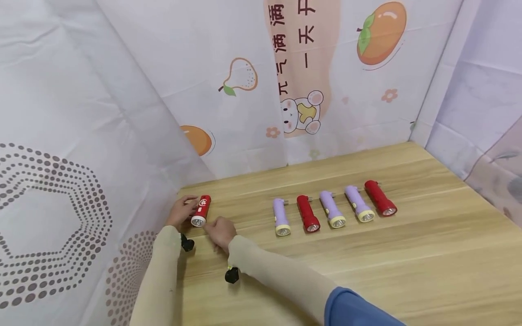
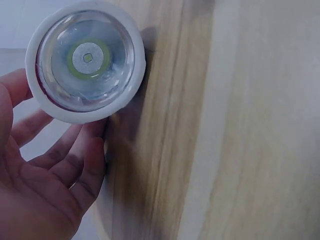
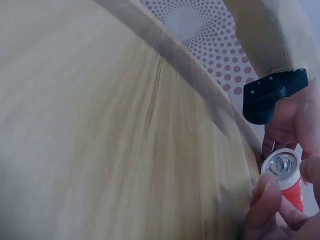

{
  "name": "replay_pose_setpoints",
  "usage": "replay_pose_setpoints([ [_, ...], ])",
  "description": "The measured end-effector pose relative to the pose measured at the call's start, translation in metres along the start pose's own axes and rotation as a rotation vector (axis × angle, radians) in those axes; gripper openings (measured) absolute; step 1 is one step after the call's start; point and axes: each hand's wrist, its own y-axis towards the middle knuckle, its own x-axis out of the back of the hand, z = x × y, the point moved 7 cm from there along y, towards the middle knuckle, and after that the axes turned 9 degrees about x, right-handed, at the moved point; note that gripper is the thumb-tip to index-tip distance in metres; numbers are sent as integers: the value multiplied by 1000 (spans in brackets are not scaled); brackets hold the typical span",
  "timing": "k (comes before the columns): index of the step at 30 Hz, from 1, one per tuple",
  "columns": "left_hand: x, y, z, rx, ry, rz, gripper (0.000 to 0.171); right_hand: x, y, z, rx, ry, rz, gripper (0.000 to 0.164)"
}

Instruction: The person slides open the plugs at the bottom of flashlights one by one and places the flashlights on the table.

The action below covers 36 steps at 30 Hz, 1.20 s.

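At the table's left end lies a red flashlight (image 1: 203, 206) with a white head, its lens facing the person. My left hand (image 1: 182, 211) is along its left side, fingertips at the body. In the left wrist view the round lens (image 2: 87, 57) stands in front of loosely bent fingers (image 2: 82, 170); their far contact is partly hidden. To the right of the flashlight's head is my right hand (image 1: 221, 232), fingers relaxed, nothing visibly held. From the right wrist, the red flashlight (image 3: 292, 192) appears just beyond the right hand's fingertips (image 3: 265, 200).
Farther right, several flashlights lie in a slanted row: purple (image 1: 281, 216), red (image 1: 307, 213), purple (image 1: 332, 209), purple (image 1: 359, 203) and red (image 1: 380, 198). Printed cloth (image 1: 244, 122) hangs behind the wooden table (image 1: 367, 271), and more cloth borders its left edge.
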Motion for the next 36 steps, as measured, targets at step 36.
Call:
replay_pose_setpoints([
  [36, -14, -11, -4, -7, 4, 72, 51, 1, 10, -5, -38, 44, 46, 39],
])
